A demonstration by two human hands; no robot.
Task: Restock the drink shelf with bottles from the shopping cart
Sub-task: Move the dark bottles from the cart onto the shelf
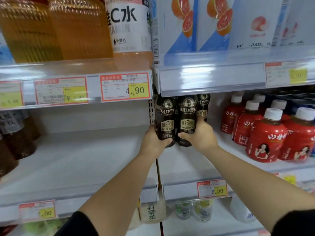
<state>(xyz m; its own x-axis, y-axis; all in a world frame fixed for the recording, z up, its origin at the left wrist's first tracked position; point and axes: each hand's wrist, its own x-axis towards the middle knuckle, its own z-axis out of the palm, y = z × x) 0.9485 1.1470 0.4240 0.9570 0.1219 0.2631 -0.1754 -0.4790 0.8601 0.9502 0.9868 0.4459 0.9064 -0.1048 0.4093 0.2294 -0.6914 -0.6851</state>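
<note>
Your left hand (154,143) grips one upright coffee bottle (167,122), your right hand (200,136) its neighbour (187,121). Both stand at the shelf (184,167) (left end); free depth lies behind your fingers; a third bottle (203,106) stands there.

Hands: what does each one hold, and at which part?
Left hand grips one dark coffee bottle at its lower body; right hand grips a second coffee bottle, also low down.

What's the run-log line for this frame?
phase: placing | left hand: holds coffee bottle | right hand: holds second coffee bottle | site: middle shelf, left of red bottles
</note>
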